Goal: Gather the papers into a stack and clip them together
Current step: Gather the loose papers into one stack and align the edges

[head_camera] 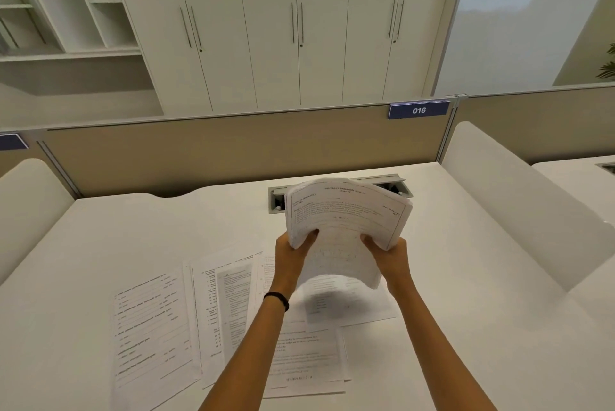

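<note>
A thick stack of printed papers (346,214) is held up above the white desk (466,294), bowed so its top edge curls away from me. My left hand (293,254) grips its lower left edge, thumb on the front sheet. My right hand (387,252) grips the lower right edge the same way. Several loose printed sheets (213,304) lie spread and overlapping on the desk beneath my arms, one at the far left (149,334) and one near the front edge (306,357). No clip is visible.
An open cable tray (278,201) is set into the desk behind the stack. White side dividers (519,197) flank the desk, and a tan partition (199,157) with a blue "016" label (418,110) closes the back. Cabinets stand beyond.
</note>
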`<action>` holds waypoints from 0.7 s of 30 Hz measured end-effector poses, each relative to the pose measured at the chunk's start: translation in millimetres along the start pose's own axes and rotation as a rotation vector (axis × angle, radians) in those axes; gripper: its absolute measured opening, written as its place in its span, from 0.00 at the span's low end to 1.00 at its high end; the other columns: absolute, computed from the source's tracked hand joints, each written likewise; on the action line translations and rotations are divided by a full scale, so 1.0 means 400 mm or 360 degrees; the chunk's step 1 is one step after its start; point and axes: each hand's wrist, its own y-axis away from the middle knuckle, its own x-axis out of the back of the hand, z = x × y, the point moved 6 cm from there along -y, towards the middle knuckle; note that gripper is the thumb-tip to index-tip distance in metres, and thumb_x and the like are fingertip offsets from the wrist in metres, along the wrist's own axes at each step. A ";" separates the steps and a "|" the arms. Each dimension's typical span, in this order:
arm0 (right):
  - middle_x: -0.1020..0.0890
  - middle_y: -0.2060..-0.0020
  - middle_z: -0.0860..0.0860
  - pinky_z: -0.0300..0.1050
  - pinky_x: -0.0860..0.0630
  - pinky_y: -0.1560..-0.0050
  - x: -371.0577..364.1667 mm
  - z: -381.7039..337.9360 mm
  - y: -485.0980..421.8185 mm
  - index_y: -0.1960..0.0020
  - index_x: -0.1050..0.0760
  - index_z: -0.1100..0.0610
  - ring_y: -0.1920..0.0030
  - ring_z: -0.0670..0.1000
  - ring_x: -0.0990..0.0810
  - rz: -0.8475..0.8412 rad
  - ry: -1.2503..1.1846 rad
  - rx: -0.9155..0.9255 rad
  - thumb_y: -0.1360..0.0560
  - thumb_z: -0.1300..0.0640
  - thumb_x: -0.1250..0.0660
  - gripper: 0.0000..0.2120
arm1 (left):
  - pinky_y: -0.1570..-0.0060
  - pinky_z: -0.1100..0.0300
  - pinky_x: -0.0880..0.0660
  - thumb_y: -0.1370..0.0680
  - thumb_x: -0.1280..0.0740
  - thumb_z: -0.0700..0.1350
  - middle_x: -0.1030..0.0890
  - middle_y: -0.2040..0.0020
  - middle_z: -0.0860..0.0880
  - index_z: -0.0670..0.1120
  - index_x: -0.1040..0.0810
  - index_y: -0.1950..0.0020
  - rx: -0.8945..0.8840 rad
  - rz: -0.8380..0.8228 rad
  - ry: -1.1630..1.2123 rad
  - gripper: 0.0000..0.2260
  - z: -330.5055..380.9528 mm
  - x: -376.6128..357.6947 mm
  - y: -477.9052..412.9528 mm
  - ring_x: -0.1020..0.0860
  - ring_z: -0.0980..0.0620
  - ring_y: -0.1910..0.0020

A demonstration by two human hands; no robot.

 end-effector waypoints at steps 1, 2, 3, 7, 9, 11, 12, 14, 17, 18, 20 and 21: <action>0.19 0.58 0.49 0.45 0.21 0.61 0.000 -0.002 0.000 0.54 0.25 0.47 0.58 0.51 0.20 -0.0011 0.0010 -0.0005 0.30 0.59 0.31 0.09 | 0.66 0.67 0.22 0.26 0.32 0.44 0.20 0.54 0.45 0.48 0.24 0.50 -0.0023 0.0033 -0.0013 0.06 0.002 0.004 -0.001 0.20 0.47 0.56; 0.19 0.59 0.49 0.45 0.22 0.61 -0.002 -0.001 0.002 0.54 0.25 0.48 0.58 0.52 0.20 -0.0021 0.0025 -0.0025 0.29 0.59 0.31 0.08 | 0.65 0.66 0.22 0.26 0.32 0.45 0.19 0.54 0.45 0.48 0.23 0.51 -0.0020 0.0062 -0.0017 0.05 0.001 0.007 0.000 0.20 0.46 0.56; 0.19 0.59 0.49 0.44 0.22 0.61 -0.002 0.004 0.004 0.54 0.25 0.48 0.58 0.52 0.20 -0.0034 0.0040 -0.0048 0.28 0.60 0.31 0.08 | 0.64 0.64 0.21 0.26 0.32 0.46 0.19 0.56 0.45 0.48 0.23 0.52 -0.0004 0.0077 -0.0015 0.04 -0.004 0.010 0.003 0.20 0.46 0.56; 0.19 0.57 0.49 0.42 0.22 0.60 -0.005 0.042 0.018 0.53 0.25 0.46 0.56 0.50 0.20 -0.0122 0.0088 -0.0128 0.28 0.60 0.31 0.10 | 0.67 0.67 0.23 0.26 0.32 0.45 0.19 0.56 0.49 0.50 0.23 0.50 0.0076 0.0060 -0.0014 0.06 -0.037 0.012 0.024 0.19 0.52 0.57; 0.19 0.56 0.50 0.44 0.22 0.59 0.001 0.069 0.022 0.52 0.24 0.47 0.54 0.52 0.20 -0.0121 0.0108 -0.0173 0.29 0.60 0.31 0.10 | 0.68 0.69 0.24 0.26 0.31 0.44 0.19 0.56 0.50 0.50 0.23 0.49 0.0121 0.0037 0.0000 0.07 -0.059 0.016 0.037 0.20 0.54 0.56; 0.19 0.56 0.52 0.48 0.21 0.56 0.010 0.092 0.026 0.51 0.24 0.50 0.54 0.55 0.20 -0.0097 0.0151 -0.0209 0.29 0.61 0.31 0.09 | 0.67 0.70 0.23 0.26 0.31 0.43 0.20 0.54 0.51 0.48 0.24 0.47 0.0180 -0.0021 -0.0008 0.09 -0.094 0.019 0.051 0.21 0.56 0.54; 0.19 0.56 0.53 0.51 0.20 0.55 0.016 0.101 0.027 0.51 0.24 0.51 0.54 0.56 0.20 -0.0078 0.0175 -0.0208 0.29 0.61 0.31 0.09 | 0.66 0.70 0.23 0.26 0.31 0.43 0.20 0.53 0.51 0.48 0.24 0.45 0.0210 -0.0053 -0.0026 0.10 -0.113 0.021 0.058 0.21 0.56 0.54; 0.19 0.56 0.56 0.54 0.20 0.53 0.028 0.109 0.027 0.52 0.24 0.53 0.55 0.58 0.20 -0.0018 0.0216 -0.0188 0.28 0.60 0.31 0.07 | 0.64 0.70 0.22 0.26 0.32 0.43 0.20 0.52 0.51 0.47 0.24 0.43 0.0236 -0.0112 -0.0082 0.12 -0.143 0.025 0.066 0.21 0.54 0.53; 0.19 0.58 0.55 0.50 0.20 0.58 0.051 0.105 0.024 0.53 0.24 0.55 0.57 0.57 0.20 0.0067 0.0253 -0.0157 0.31 0.55 0.30 0.08 | 0.59 0.69 0.23 0.25 0.33 0.43 0.19 0.50 0.51 0.48 0.23 0.45 0.0283 -0.0217 -0.0139 0.09 -0.176 0.029 0.073 0.21 0.54 0.50; 0.19 0.58 0.55 0.48 0.21 0.59 0.058 0.106 0.021 0.53 0.23 0.56 0.58 0.56 0.20 0.0081 0.0258 -0.0162 0.31 0.55 0.30 0.09 | 0.57 0.69 0.23 0.25 0.33 0.43 0.19 0.50 0.51 0.49 0.22 0.46 0.0320 -0.0250 -0.0149 0.08 -0.189 0.032 0.076 0.21 0.54 0.49; 0.19 0.58 0.55 0.47 0.21 0.60 0.073 0.111 0.015 0.52 0.23 0.58 0.58 0.55 0.20 0.0103 0.0248 -0.0177 0.30 0.58 0.29 0.08 | 0.54 0.66 0.22 0.24 0.33 0.42 0.18 0.49 0.50 0.49 0.21 0.47 0.0374 -0.0292 -0.0214 0.07 -0.214 0.043 0.081 0.20 0.52 0.49; 0.19 0.58 0.55 0.45 0.21 0.61 0.079 0.115 0.011 0.51 0.23 0.59 0.58 0.55 0.19 0.0112 0.0249 -0.0181 0.29 0.59 0.30 0.08 | 0.54 0.65 0.21 0.24 0.33 0.42 0.18 0.49 0.48 0.48 0.21 0.48 0.0389 -0.0305 -0.0257 0.07 -0.226 0.048 0.081 0.20 0.51 0.49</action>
